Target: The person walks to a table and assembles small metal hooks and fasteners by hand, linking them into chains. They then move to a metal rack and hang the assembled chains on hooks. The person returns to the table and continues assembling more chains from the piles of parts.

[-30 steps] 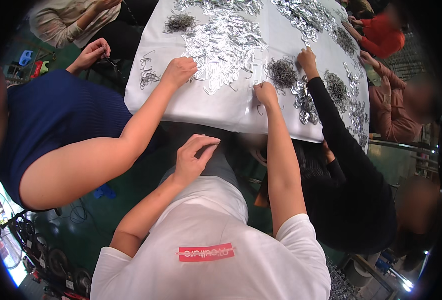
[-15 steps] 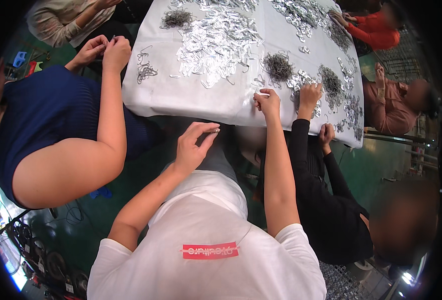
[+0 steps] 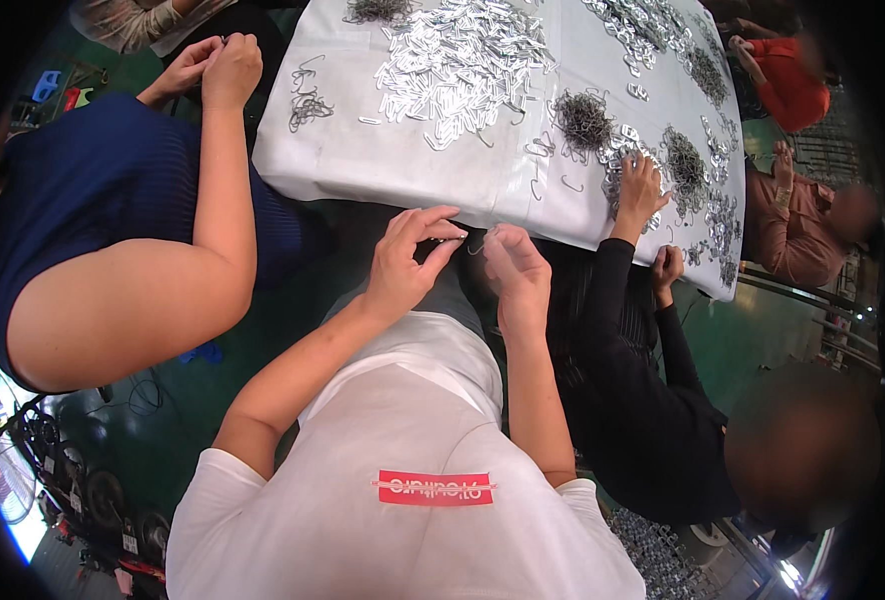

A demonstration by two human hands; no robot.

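Note:
In front of the table edge, my left hand (image 3: 410,258) is closed in a pinch. A small shiny metal piece shows at its thumb and index fingertips, mostly covered by them. Close beside it, my right hand (image 3: 519,275) pinches a thin curved wire hook (image 3: 476,247), which points toward the left fingertips. A narrow gap separates the two hands. On the white-covered table (image 3: 403,180) beyond them lie a heap of flat silvery metal clips (image 3: 458,65) and a tangled pile of dark wire hooks (image 3: 583,120). A few loose hooks (image 3: 538,150) lie near the edge.
At my left sits a co-worker in dark blue (image 3: 113,220), both hands raised. The co-worker in black (image 3: 628,380) at my right reaches into metal pieces on the table. More people sit along the far right side, near another dark hook pile (image 3: 687,160).
My right hand has come back from the table edge to beside my left hand, with a wire hook now showing in its fingers. My left hand has stayed pinched, shifting slightly.

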